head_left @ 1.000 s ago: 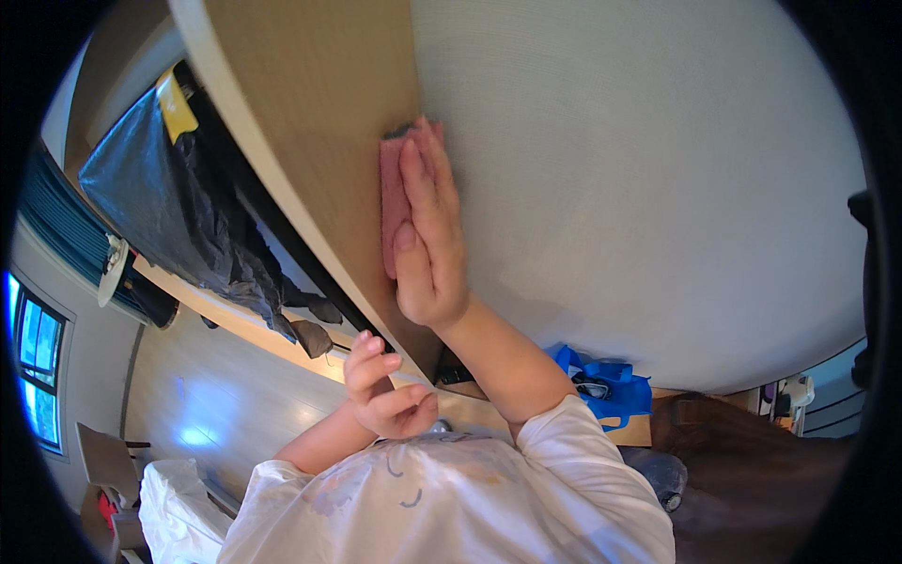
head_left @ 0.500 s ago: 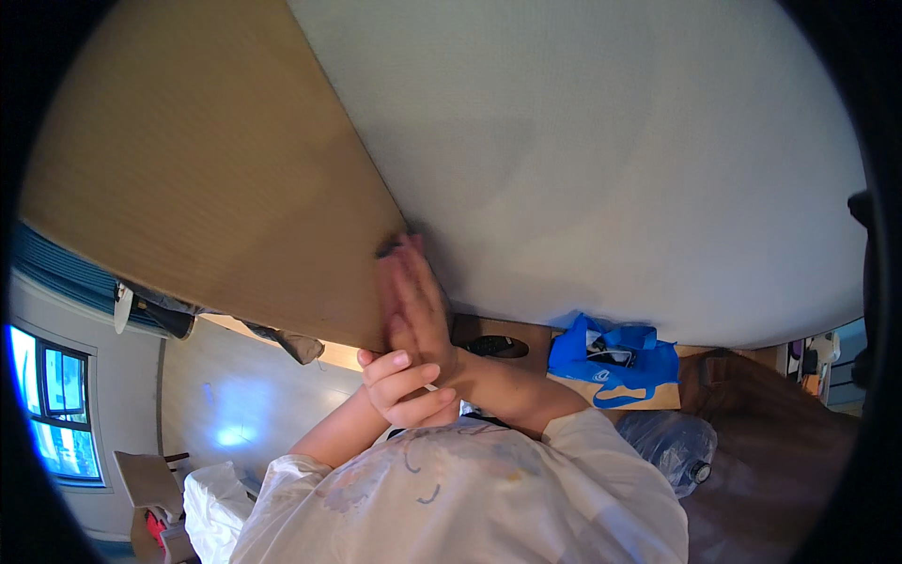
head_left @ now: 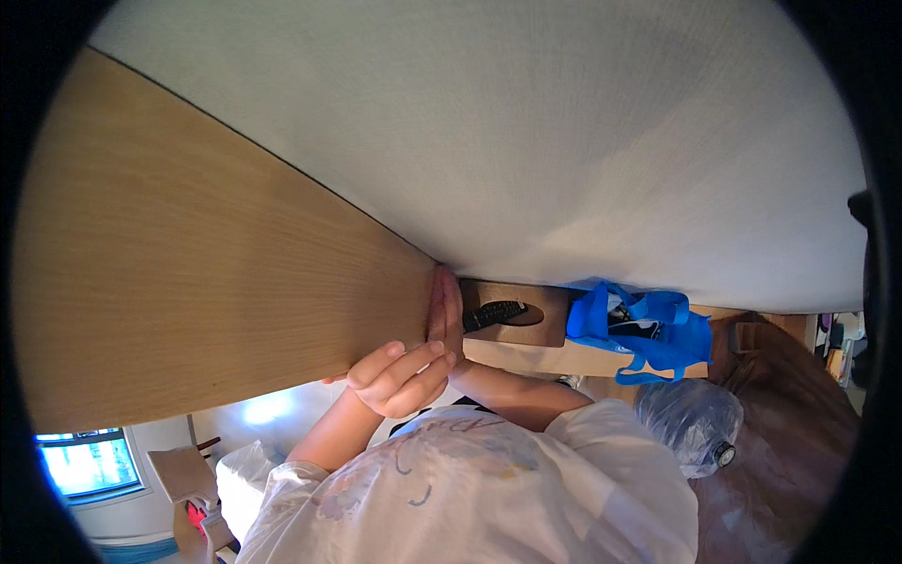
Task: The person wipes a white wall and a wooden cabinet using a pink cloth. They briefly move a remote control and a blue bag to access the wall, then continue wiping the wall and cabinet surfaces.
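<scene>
My right hand [head_left: 445,305] reaches up along the near end of a light wood-grain panel [head_left: 225,263], fingers stretched and close together. Its fingertips are at the corner where the panel meets a broad pale grey surface [head_left: 564,141]. Just below and to the left, my left hand [head_left: 402,378] has its fingers bent inward by the panel's lower edge, near my right wrist. Whatever its fingers may hold is hidden. Right of my right hand, a black remote control [head_left: 493,314] lies on a brown tissue box [head_left: 540,296].
A blue carrier bag [head_left: 648,329] with things in it stands to the right. Below it lies a large clear plastic bottle [head_left: 693,428], beside a brown cover [head_left: 775,442]. At the lower left are a white bag [head_left: 246,479], a chair [head_left: 183,473] and a window [head_left: 89,465].
The view has turned, so the panel now slants differently and the tissue box shows more fully. My right hand appears lower against the panel; my left hand keeps its bent pose.
</scene>
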Tool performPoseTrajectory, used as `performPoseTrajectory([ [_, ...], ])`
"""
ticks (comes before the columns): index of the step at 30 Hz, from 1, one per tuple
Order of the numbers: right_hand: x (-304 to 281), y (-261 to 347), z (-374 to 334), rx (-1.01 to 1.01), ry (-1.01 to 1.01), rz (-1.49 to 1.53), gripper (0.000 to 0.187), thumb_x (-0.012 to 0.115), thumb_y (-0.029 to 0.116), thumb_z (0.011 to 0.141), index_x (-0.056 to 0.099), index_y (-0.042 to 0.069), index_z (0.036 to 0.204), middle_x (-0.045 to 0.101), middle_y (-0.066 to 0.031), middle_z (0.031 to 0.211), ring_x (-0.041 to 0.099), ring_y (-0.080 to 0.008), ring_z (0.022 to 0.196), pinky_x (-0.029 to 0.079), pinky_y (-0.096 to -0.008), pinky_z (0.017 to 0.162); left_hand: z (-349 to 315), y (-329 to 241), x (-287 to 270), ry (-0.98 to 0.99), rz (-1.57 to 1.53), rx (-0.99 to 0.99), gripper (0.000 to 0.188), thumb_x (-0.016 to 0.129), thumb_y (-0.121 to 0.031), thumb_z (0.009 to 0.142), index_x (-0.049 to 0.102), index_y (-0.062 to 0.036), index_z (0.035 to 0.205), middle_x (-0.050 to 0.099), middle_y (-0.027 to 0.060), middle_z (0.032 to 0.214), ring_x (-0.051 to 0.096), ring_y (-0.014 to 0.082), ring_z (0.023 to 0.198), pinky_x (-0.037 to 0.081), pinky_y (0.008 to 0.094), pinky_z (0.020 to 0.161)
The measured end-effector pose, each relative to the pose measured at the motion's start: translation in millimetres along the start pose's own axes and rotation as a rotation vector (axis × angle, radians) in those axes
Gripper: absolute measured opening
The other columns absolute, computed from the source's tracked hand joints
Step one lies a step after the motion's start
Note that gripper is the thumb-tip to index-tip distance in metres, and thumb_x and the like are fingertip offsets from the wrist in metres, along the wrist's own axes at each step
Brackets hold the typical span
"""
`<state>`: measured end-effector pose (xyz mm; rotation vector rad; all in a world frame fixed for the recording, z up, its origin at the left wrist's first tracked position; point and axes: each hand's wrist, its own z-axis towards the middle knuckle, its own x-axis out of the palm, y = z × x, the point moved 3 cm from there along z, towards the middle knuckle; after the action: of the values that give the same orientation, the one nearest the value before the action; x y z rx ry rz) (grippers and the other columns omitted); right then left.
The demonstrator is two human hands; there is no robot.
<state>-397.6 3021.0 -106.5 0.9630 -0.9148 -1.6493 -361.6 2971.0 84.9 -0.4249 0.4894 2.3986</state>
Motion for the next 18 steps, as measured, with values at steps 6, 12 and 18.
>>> performPoseTrajectory([
  [6, -7.3, 38.5, 9.6, 0.1, -0.03, 0.093, 0.058, 0.034, 0.032, 0.106, 0.032, 0.0, 0.154, 0.037, -0.0242, 0.154, 0.033, -0.043, 0.144, 0.026, -0.0489, 0.12, -8.3, -3.5, -4.9, 0.214, -0.071, -0.018, 0.009, 0.071, -0.028, 0.069, 0.074, -0.0312, 0.076, 0.071, -0.0118, 0.091, 0.051, 0.0171, 0.112, -0.001, 0.048, 0.124],
  [12, -8.7, 37.1, 10.2, -0.228, -0.014, 0.362, 0.055, 0.039, 0.035, 0.106, 0.044, -0.003, 0.145, 0.041, -0.0246, 0.151, 0.034, -0.0428, 0.144, 0.028, -0.0503, 0.119, -17.3, -4.5, -2.3, 0.298, -0.085, 0.07, 0.005, 0.072, -0.028, 0.069, 0.072, -0.0297, 0.074, 0.071, -0.0115, 0.089, 0.052, 0.0178, 0.11, -0.002, 0.0494, 0.123],
  [18, 21.9, -69.5, -33.1, 0.279, -0.132, 0.375, 0.041, 0.038, 0.022, 0.11, 0.038, 0.0, 0.144, 0.045, -0.0188, 0.148, 0.041, -0.0283, 0.138, 0.03, -0.0399, 0.118, -11.4, -7.5, 9.8, 0.167, -0.059, 0.02, 0.01, 0.071, -0.021, 0.07, 0.073, -0.0289, 0.075, 0.071, -0.0112, 0.085, 0.053, 0.017, 0.106, 0.025, 0.037, 0.108],
])
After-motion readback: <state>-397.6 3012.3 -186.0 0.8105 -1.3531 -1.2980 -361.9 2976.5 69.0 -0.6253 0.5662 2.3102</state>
